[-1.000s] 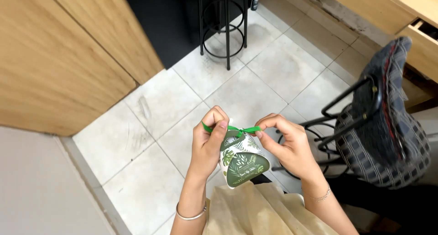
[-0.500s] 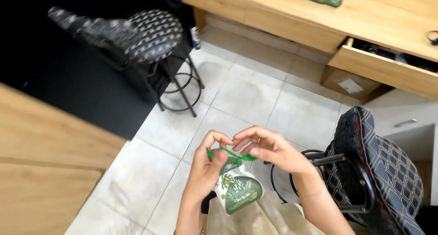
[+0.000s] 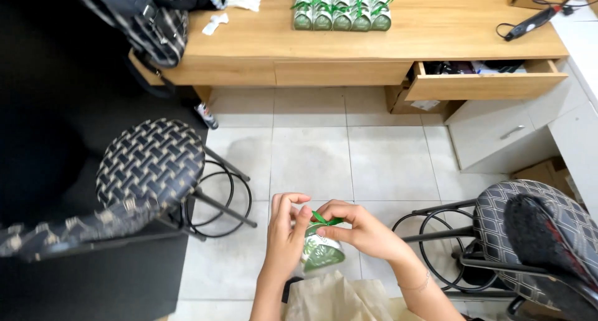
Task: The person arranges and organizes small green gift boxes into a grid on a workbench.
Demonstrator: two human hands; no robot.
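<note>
Two hands meet low in the middle of the frame, both busy on one small green-and-white patterned gift box (image 3: pixel 322 253) held above the pale tiled floor (image 3: pixel 311 159). Going left to right: the woven-seat stool (image 3: pixel 152 162) stands off to the left, well apart from the hands. The left hand (image 3: pixel 285 234) is curled around the box's left side, fingers pinching up near the top. A green ribbon (image 3: pixel 326 220) sits on top of the box, right between the fingertips of both hands. The right hand (image 3: pixel 361 230) grips the box from the right, thumb and fingers pinched on the ribbon. Can't tell what's inside the box, it's closed up.

Up top, the wooden desk (image 3: pixel 436 28) carries a tidy batch of finished green boxes (image 3: pixel 341 12) packed side by side in rows, each with a ribbon. Further right, the desk's open drawer (image 3: pixel 486 78) is pulled out, with some mixed bits inside, too small to make out. A black corded tool (image 3: pixel 529 23) lies on the desk's right end. At far right, a padded chair (image 3: pixel 529 234) stands close beside the right forearm.
</note>
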